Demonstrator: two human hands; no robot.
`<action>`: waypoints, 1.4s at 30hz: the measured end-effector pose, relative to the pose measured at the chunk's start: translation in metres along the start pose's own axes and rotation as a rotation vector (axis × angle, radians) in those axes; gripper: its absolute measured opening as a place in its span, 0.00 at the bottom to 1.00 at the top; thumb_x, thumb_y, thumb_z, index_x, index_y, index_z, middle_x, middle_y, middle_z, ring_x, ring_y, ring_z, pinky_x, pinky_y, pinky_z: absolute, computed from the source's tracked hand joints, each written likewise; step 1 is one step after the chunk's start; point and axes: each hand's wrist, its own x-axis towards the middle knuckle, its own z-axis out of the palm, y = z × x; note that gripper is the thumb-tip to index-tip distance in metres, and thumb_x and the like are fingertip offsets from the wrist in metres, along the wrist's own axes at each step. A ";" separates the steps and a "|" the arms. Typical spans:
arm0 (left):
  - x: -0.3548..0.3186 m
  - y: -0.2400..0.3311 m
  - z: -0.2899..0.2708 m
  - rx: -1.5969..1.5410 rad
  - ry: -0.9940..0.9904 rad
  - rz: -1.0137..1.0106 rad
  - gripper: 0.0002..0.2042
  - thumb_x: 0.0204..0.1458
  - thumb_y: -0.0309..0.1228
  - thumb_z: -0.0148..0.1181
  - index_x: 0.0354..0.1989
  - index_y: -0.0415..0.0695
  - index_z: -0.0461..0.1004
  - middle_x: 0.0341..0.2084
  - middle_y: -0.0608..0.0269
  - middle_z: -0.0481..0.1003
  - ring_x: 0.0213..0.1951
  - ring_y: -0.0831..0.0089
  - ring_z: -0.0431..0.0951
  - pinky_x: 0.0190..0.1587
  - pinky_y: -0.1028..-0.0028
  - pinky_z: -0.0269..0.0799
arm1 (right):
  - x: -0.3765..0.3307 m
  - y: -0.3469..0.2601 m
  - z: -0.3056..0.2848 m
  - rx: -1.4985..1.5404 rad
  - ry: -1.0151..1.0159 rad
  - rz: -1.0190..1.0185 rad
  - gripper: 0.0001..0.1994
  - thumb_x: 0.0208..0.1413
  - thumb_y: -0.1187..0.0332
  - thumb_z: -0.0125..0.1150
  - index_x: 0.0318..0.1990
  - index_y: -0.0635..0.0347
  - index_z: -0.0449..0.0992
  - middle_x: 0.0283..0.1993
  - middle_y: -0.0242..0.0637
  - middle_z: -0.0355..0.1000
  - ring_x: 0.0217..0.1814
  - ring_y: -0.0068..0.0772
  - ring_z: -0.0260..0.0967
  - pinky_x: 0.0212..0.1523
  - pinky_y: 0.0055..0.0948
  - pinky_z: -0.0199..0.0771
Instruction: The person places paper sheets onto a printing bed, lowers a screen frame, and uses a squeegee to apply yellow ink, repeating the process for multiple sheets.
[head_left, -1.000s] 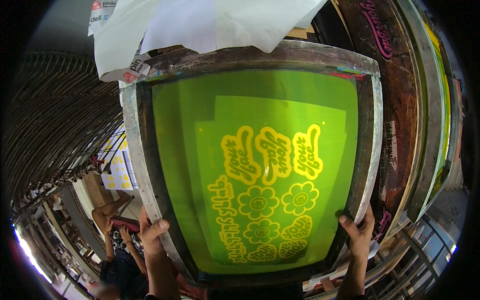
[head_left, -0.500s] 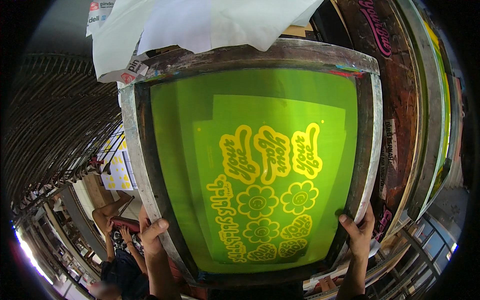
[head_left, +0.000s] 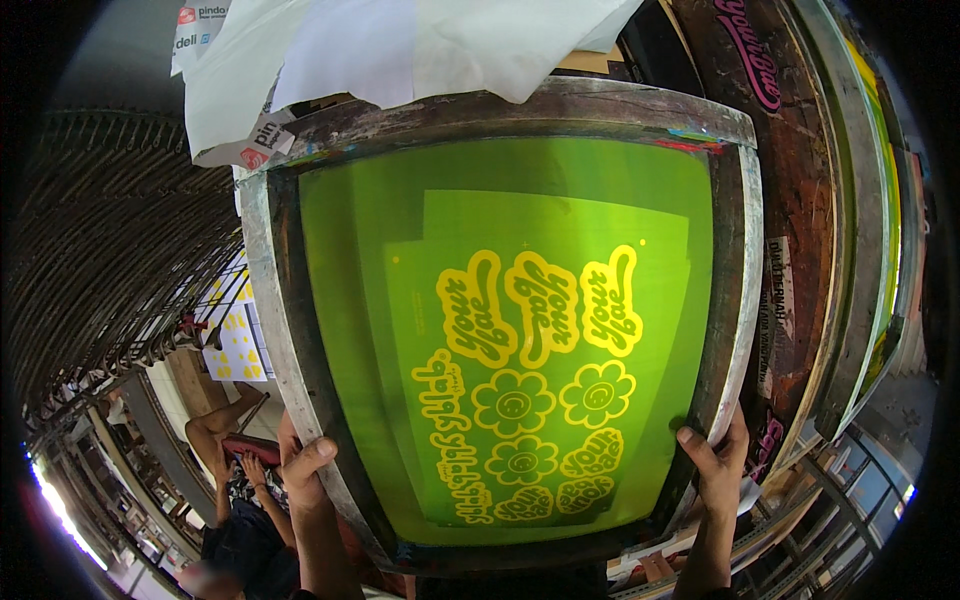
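A large screen printing frame point(head_left: 748, 250) lies before me, its worn grey bars set around a green mesh point(head_left: 370, 300). Yellow outlined lettering and flower shapes point(head_left: 513, 403) show in the mesh. My left hand point(head_left: 306, 470) is closed on the lower left bar, thumb on top and fingers hidden at the outer side. Gripping the lower right bar, my right hand point(head_left: 718, 462) has its thumb over the inner edge and its other fingers around the outside.
White paper sheets point(head_left: 350, 50) overlap the far bar. A wire drying rack point(head_left: 120, 220) stands at left, with yellow-printed sheets point(head_left: 236, 340) beside it. Another person point(head_left: 250, 535) sits at lower left. More frames point(head_left: 850, 200) and a stained wooden board point(head_left: 795, 190) are at right.
The frame appears shifted very slightly left in the picture. Both my hands keep their hold on it.
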 end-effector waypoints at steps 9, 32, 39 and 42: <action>-0.001 0.002 0.003 0.006 0.004 0.008 0.40 0.40 0.37 0.72 0.64 0.33 0.68 0.50 0.58 0.78 0.50 0.66 0.78 0.54 0.71 0.68 | 0.000 0.000 -0.001 -0.017 0.004 0.001 0.29 0.54 0.79 0.67 0.64 0.67 0.67 0.54 0.41 0.77 0.53 0.31 0.75 0.57 0.33 0.74; 0.002 0.021 0.023 0.025 -0.108 -0.017 0.35 0.44 0.35 0.66 0.64 0.34 0.67 0.50 0.54 0.77 0.50 0.64 0.78 0.54 0.68 0.70 | -0.001 -0.015 0.005 -0.318 0.171 -0.208 0.35 0.55 0.75 0.69 0.70 0.67 0.62 0.60 0.48 0.72 0.60 0.39 0.72 0.63 0.38 0.69; 0.000 0.020 0.028 -0.047 -0.097 -0.020 0.35 0.45 0.34 0.64 0.64 0.32 0.67 0.50 0.53 0.77 0.50 0.63 0.78 0.54 0.68 0.71 | 0.004 -0.074 0.017 -0.811 0.296 -0.708 0.25 0.58 0.70 0.65 0.63 0.65 0.71 0.66 0.56 0.66 0.70 0.58 0.62 0.69 0.47 0.62; 0.002 0.016 0.026 -0.041 -0.090 0.033 0.34 0.45 0.34 0.64 0.63 0.32 0.68 0.47 0.56 0.78 0.45 0.67 0.78 0.49 0.71 0.71 | 0.025 -0.092 0.039 -0.995 0.108 -0.805 0.27 0.56 0.63 0.68 0.63 0.58 0.74 0.69 0.50 0.63 0.76 0.62 0.52 0.73 0.58 0.52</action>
